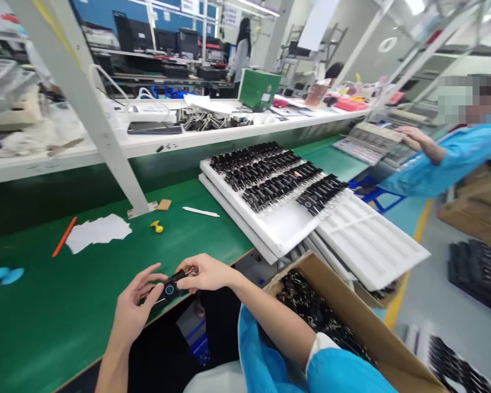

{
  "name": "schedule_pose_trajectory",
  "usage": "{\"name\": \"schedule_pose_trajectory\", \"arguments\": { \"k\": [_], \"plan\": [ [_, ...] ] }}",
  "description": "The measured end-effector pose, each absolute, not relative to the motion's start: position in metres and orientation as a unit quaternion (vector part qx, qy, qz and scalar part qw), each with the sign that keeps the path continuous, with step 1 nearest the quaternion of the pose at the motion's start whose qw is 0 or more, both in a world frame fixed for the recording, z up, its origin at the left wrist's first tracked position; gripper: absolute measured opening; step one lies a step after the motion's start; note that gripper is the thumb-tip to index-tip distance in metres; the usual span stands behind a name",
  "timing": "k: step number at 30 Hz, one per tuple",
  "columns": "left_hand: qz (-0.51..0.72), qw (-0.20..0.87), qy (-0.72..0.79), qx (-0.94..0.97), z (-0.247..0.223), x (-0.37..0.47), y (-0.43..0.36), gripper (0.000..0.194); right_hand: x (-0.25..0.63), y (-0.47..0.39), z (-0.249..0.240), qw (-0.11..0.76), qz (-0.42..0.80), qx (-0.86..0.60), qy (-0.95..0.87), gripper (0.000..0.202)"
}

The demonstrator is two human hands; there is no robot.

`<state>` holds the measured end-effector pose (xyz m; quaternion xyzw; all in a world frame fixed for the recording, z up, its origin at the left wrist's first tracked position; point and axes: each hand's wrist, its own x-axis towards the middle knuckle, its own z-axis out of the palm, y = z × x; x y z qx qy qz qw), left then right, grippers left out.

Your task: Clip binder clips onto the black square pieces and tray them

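Note:
Over the near edge of the green mat, my left hand (138,303) and my right hand (207,273) hold one small black device (170,289) between them. It has a round face with a bluish ring and dots, and metal shows at its right end. My left thumb and fingers pinch its left end. The right fingers close around the other end and hide part of it. To the right, a white foam tray (284,226) carries several rows of similar black pieces (284,183). Below my right forearm, a cardboard box (343,273) is filled with black pieces with shiny metal.
On the green mat (106,278) lie a white pen (201,212), a yellow knob-like piece (157,226), paper sheets (100,232) and an orange stick (64,236). A slanted white post (106,125) rises from it. Another person's hand (423,142) rests on a tray at right.

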<state>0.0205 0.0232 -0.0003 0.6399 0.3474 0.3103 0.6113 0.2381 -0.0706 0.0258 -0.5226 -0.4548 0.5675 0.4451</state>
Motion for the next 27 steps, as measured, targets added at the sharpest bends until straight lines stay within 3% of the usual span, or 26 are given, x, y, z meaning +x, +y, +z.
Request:
{"name": "schedule_pose_trajectory", "arguments": {
  "k": [4, 8, 11, 14, 17, 27],
  "plan": [
    [0.403, 0.654, 0.334, 0.546, 0.002, 0.023, 0.03, 0.053, 0.273, -0.119, 0.065, 0.578, 0.51, -0.53, -0.353, 0.046],
    [0.419, 0.671, 0.346, 0.503, 0.001, 0.021, 0.031, 0.045, 0.34, -0.182, 0.111, 0.683, 0.225, -0.632, -0.289, 0.039],
    [0.411, 0.664, 0.355, 0.514, -0.004, 0.02, 0.031, 0.045, 0.39, -0.223, 0.122, 0.636, -0.019, -0.74, -0.216, 0.039],
    [0.4, 0.653, 0.351, 0.539, -0.011, 0.019, 0.032, 0.047, 0.424, -0.249, 0.112, 0.519, -0.161, -0.828, -0.142, 0.037],
    [0.388, 0.646, 0.351, 0.555, -0.015, 0.019, 0.034, 0.048, 0.441, -0.26, 0.094, 0.448, -0.198, -0.863, -0.122, 0.035],
    [0.395, 0.628, 0.36, 0.566, -0.016, 0.017, 0.034, 0.048, 0.468, -0.246, 0.068, 0.37, -0.23, -0.876, -0.207, 0.037]
  ]
}}
